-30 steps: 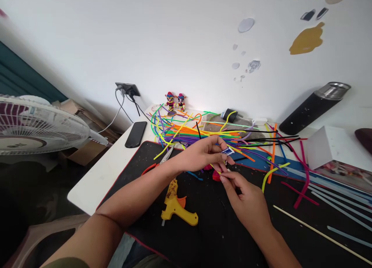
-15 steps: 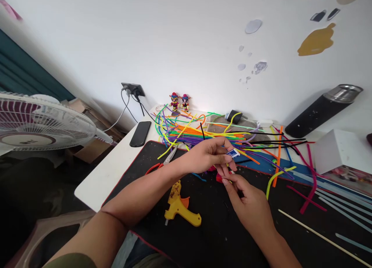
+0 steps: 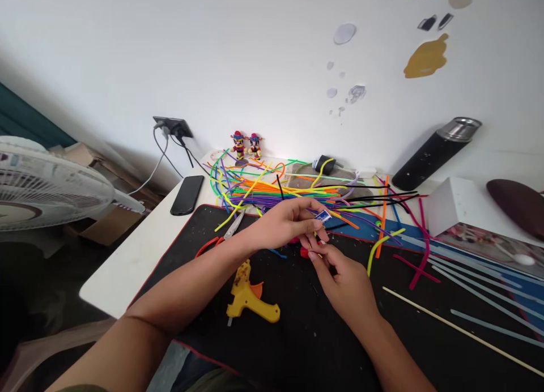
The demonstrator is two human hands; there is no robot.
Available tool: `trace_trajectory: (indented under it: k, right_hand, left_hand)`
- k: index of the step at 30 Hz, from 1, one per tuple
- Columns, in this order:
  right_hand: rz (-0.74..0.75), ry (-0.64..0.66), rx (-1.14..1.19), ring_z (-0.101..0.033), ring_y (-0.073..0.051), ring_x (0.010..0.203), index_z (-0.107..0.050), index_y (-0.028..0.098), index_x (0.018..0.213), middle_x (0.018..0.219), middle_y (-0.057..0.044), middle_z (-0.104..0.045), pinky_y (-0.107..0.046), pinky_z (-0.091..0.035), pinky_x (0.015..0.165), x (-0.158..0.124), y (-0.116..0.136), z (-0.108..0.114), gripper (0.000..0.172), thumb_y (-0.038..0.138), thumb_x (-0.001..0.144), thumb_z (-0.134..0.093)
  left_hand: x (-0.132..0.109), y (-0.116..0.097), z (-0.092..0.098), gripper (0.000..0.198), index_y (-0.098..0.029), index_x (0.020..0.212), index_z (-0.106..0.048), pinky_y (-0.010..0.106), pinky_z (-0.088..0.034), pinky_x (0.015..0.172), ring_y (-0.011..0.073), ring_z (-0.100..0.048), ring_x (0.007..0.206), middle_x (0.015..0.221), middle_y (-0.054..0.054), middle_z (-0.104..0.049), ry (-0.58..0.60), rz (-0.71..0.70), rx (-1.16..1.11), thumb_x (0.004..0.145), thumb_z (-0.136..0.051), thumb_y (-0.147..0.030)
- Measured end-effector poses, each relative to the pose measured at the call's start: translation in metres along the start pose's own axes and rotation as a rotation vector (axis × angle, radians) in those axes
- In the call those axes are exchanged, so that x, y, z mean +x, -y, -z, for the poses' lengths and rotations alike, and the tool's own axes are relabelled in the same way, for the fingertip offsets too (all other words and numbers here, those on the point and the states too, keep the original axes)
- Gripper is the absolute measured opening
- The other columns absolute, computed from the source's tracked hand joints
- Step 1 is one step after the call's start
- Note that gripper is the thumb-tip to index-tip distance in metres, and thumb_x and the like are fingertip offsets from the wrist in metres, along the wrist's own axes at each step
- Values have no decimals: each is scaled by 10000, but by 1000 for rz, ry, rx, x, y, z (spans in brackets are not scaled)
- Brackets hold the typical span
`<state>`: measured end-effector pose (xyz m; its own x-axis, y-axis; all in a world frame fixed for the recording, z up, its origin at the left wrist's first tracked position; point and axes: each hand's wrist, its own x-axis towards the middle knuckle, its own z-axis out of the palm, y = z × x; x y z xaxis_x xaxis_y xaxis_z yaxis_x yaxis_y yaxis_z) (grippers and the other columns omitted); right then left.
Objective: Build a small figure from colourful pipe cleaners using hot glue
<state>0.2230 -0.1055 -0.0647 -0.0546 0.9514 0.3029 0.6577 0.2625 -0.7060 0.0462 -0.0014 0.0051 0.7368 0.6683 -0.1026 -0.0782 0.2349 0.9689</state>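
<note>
My left hand (image 3: 285,225) is closed round a small blue and white object (image 3: 322,216), pinched at the fingertips above the black mat (image 3: 297,335). Just below it, my right hand (image 3: 343,278) pinches something small that I cannot make out, its fingertips nearly touching the left hand's. A small red piece (image 3: 304,252) lies on the mat between the two hands. A heap of coloured pipe cleaners (image 3: 272,191) spreads behind the hands.
A yellow glue gun (image 3: 249,297) lies on the mat near my left wrist, with red-handled scissors (image 3: 225,233) beyond it. A black phone (image 3: 187,195), two small figures (image 3: 246,145), a black flask (image 3: 433,154), a white box (image 3: 461,205), a thin wooden stick (image 3: 459,329) and a fan (image 3: 46,182) surround the work.
Both hands keep their pinches and stay close together; the view has shifted, so everything sits slightly further left in the picture.
</note>
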Motion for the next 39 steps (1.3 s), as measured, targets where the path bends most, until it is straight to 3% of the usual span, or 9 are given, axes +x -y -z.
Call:
trace_trajectory:
  k: [4,14,23,35,39]
  right_hand:
    - [-10,24,4,-678,-164,548,-774,223,1051,747,-18,-775,-253,-445,542,0,3,1,266,375,1056,-556]
    - [-18,40,16,-681,-176,565,-780,224,1076,727,-24,-777,-265,-474,585,0,3,-1,246,343,1039,-568]
    - [-6,61,54,-746,-203,693,-764,228,1091,947,-62,-844,-288,-515,677,0,5,0,222,303,1046,-560]
    - [11,54,19,-720,-188,621,-764,237,1054,791,-24,-802,-274,-478,608,-3,4,-4,220,327,1044,-563]
    - [41,47,10,-737,-195,638,-763,235,1044,768,-17,-788,-275,-488,617,-3,3,-4,216,321,1043,-566]
  left_hand:
    - [-2,-4,0,453,-176,1222,-627,250,-593,612,162,-754,649,875,72,-798,-12,-3,51,917,-807,-458]
    - [0,-2,0,469,-173,1208,-581,256,-597,595,177,-764,645,881,81,-814,-30,15,60,907,-814,-448]
    - [1,-3,-3,524,-169,1180,-577,273,-619,645,197,-792,693,843,73,-825,-63,37,69,864,-860,-476]
    - [-2,-7,-7,511,-154,980,-624,227,-583,574,148,-725,582,704,38,-779,-123,16,78,778,-914,-523]
    - [-2,-8,-9,576,-163,1033,-604,244,-587,594,149,-719,586,712,30,-776,-124,20,34,740,-937,-532]
